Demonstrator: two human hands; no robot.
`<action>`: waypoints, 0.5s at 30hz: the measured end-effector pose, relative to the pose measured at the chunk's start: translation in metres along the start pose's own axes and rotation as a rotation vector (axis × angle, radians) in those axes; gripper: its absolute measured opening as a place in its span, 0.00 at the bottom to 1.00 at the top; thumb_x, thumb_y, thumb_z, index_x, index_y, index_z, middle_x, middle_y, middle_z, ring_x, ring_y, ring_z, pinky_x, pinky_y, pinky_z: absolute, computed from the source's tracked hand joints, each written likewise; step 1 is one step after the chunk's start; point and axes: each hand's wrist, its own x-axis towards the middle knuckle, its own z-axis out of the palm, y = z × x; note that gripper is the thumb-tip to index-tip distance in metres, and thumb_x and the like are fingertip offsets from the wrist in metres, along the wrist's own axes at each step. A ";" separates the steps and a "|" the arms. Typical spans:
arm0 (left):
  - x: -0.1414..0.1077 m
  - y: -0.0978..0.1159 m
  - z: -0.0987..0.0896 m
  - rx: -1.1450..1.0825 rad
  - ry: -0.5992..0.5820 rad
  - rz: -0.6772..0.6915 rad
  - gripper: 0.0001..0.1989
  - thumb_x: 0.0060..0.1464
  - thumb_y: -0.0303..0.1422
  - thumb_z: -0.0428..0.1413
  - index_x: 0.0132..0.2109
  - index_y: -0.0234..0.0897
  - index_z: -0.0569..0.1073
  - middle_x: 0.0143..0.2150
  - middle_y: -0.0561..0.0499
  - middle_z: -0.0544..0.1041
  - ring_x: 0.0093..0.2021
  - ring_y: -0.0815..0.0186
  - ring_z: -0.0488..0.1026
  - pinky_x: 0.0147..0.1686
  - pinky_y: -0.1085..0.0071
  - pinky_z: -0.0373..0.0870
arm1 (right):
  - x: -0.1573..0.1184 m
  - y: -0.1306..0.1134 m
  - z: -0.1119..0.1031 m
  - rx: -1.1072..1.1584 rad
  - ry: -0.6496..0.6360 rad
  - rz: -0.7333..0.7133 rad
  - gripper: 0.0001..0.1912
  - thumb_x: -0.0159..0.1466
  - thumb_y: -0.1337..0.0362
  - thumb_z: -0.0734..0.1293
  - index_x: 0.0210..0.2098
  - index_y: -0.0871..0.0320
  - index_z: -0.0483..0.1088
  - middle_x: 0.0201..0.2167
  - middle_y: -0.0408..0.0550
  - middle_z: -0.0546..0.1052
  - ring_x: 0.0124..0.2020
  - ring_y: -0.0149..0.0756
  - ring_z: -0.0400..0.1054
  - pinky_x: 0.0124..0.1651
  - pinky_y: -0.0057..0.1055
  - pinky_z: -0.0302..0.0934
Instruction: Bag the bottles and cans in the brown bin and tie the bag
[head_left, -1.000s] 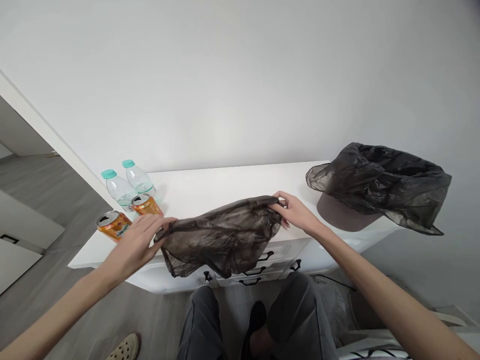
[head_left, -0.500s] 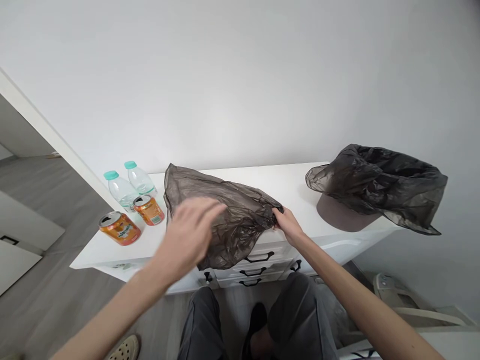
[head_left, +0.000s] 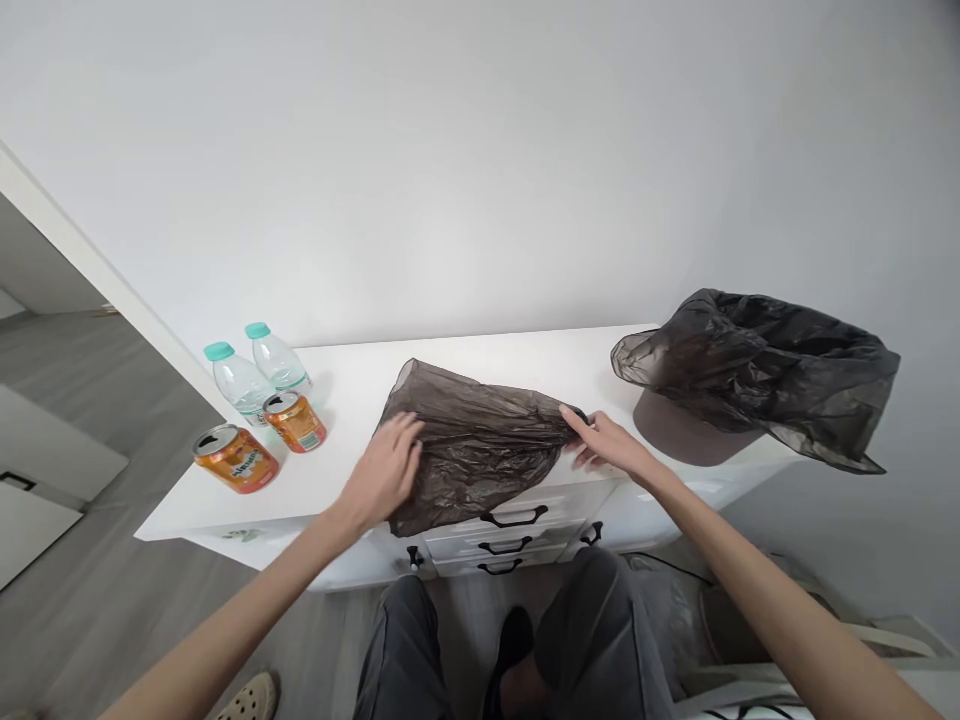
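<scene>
A crumpled, see-through black plastic bag (head_left: 484, 440) lies across the front of the white cabinet top, its lower side hanging over the front edge. My right hand (head_left: 600, 438) pinches the gathered right end of the bag between thumb and fingers. At the bag's left side, my left hand (head_left: 386, 468) rests with palm down and fingers stretched out over the plastic. To the right stands a brownish bin (head_left: 686, 435), with another black plastic bag (head_left: 757, 370) draped over its rim and flaring outward.
Left on the cabinet top (head_left: 345, 375) stand two orange drink cans, a front can (head_left: 238, 462) and a rear can (head_left: 296, 422). Behind them are two clear bottles with teal caps (head_left: 257, 330). Black drawer handles (head_left: 514, 517) project below the front edge. A wall rises behind.
My right hand has drawn the bag's gathered end to the right. The bag's left side has pulled in and narrowed. My left hand has come down onto the bag.
</scene>
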 end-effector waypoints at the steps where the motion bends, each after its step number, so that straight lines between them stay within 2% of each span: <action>1: -0.005 0.013 -0.003 -0.041 -0.015 0.076 0.27 0.71 0.42 0.42 0.71 0.37 0.59 0.72 0.40 0.64 0.74 0.53 0.57 0.72 0.47 0.55 | 0.001 0.004 0.002 -0.111 0.170 -0.088 0.37 0.65 0.35 0.63 0.53 0.65 0.69 0.45 0.67 0.80 0.39 0.50 0.77 0.41 0.43 0.71; 3: -0.018 0.034 -0.004 -0.098 -0.099 0.185 0.30 0.71 0.44 0.45 0.74 0.41 0.53 0.75 0.45 0.59 0.76 0.56 0.53 0.73 0.51 0.54 | -0.001 0.012 0.009 -0.323 0.468 -0.356 0.37 0.68 0.40 0.63 0.63 0.63 0.63 0.57 0.68 0.75 0.54 0.55 0.73 0.55 0.50 0.67; 4: -0.026 0.040 -0.002 -0.106 -0.149 0.206 0.32 0.71 0.45 0.45 0.76 0.42 0.49 0.76 0.46 0.56 0.76 0.56 0.50 0.73 0.52 0.54 | -0.003 0.016 0.014 -0.416 0.513 -0.509 0.35 0.69 0.43 0.63 0.66 0.61 0.61 0.63 0.66 0.71 0.61 0.55 0.68 0.62 0.52 0.63; 5: -0.034 0.043 0.001 -0.103 -0.190 0.209 0.34 0.71 0.45 0.46 0.77 0.42 0.45 0.77 0.45 0.53 0.77 0.56 0.48 0.73 0.51 0.53 | -0.004 0.021 0.018 -0.503 0.478 -0.653 0.33 0.71 0.46 0.61 0.68 0.58 0.59 0.67 0.63 0.66 0.67 0.54 0.62 0.67 0.53 0.57; 7: -0.048 0.037 0.008 -0.075 -0.227 0.198 0.37 0.70 0.47 0.47 0.77 0.42 0.41 0.78 0.44 0.48 0.78 0.54 0.45 0.74 0.50 0.51 | -0.006 0.030 0.025 -0.667 0.284 -0.851 0.30 0.74 0.49 0.58 0.70 0.54 0.59 0.72 0.56 0.60 0.74 0.49 0.51 0.73 0.52 0.48; 9: -0.058 0.023 0.014 -0.036 -0.230 0.206 0.41 0.68 0.49 0.49 0.77 0.42 0.40 0.79 0.43 0.46 0.78 0.52 0.43 0.74 0.48 0.49 | -0.005 0.042 0.029 -0.788 0.127 -0.898 0.29 0.75 0.49 0.56 0.71 0.53 0.58 0.74 0.52 0.58 0.76 0.46 0.46 0.75 0.52 0.44; 11: -0.066 0.008 0.015 -0.006 -0.237 0.222 0.45 0.66 0.49 0.53 0.78 0.40 0.39 0.79 0.43 0.44 0.78 0.51 0.42 0.75 0.48 0.46 | -0.001 0.053 0.029 -0.846 0.057 -0.855 0.31 0.76 0.48 0.53 0.73 0.55 0.56 0.74 0.53 0.57 0.76 0.46 0.46 0.75 0.52 0.44; 13: -0.073 -0.003 0.013 0.013 -0.255 0.227 0.46 0.65 0.42 0.56 0.78 0.40 0.38 0.79 0.44 0.43 0.78 0.51 0.41 0.75 0.48 0.46 | 0.003 0.063 0.027 -0.863 0.024 -0.813 0.33 0.76 0.47 0.52 0.74 0.57 0.53 0.74 0.53 0.55 0.76 0.45 0.46 0.76 0.53 0.44; 15: -0.078 -0.011 0.009 0.018 -0.259 0.221 0.44 0.63 0.30 0.53 0.78 0.41 0.38 0.79 0.46 0.43 0.78 0.53 0.41 0.75 0.49 0.46 | 0.005 0.069 0.024 -0.861 0.004 -0.811 0.34 0.76 0.46 0.53 0.75 0.56 0.50 0.75 0.53 0.53 0.76 0.44 0.45 0.76 0.52 0.44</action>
